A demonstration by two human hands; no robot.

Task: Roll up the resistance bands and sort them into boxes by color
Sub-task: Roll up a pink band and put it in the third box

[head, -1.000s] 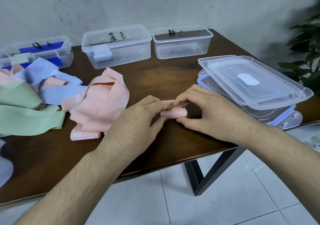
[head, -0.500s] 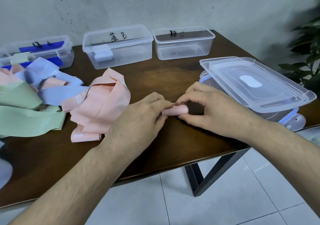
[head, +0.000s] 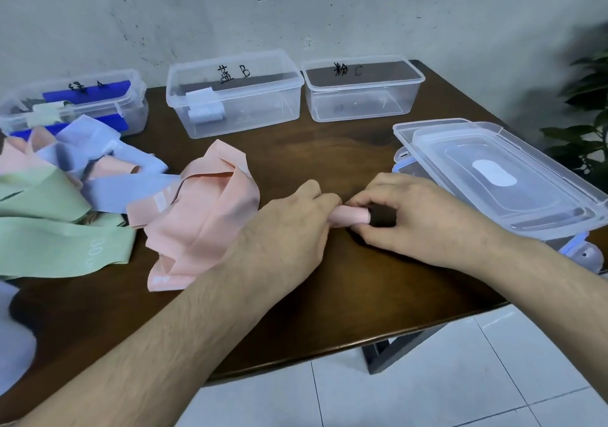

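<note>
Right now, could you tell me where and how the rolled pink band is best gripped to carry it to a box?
Pinch the pink roll across its middle from above, thumb one side and fingers the other. It lies sideways on the table, so squeezing across the layers should probably stop it unrolling. The left hand and right hand hold its ends.

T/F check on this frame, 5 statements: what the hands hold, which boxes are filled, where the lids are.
1. Both hands pinch the pink roll. True: left hand and right hand grip its ends.
2. Box C holds a pink roll. False: nothing shows inside it.
3. Box B holds a pale rolled band. True.
4. The lids are snapped onto the boxes. False: they lie stacked on the table, right of the hands.
5. The green bands are rolled up. False: they lie loose at the left.
</note>
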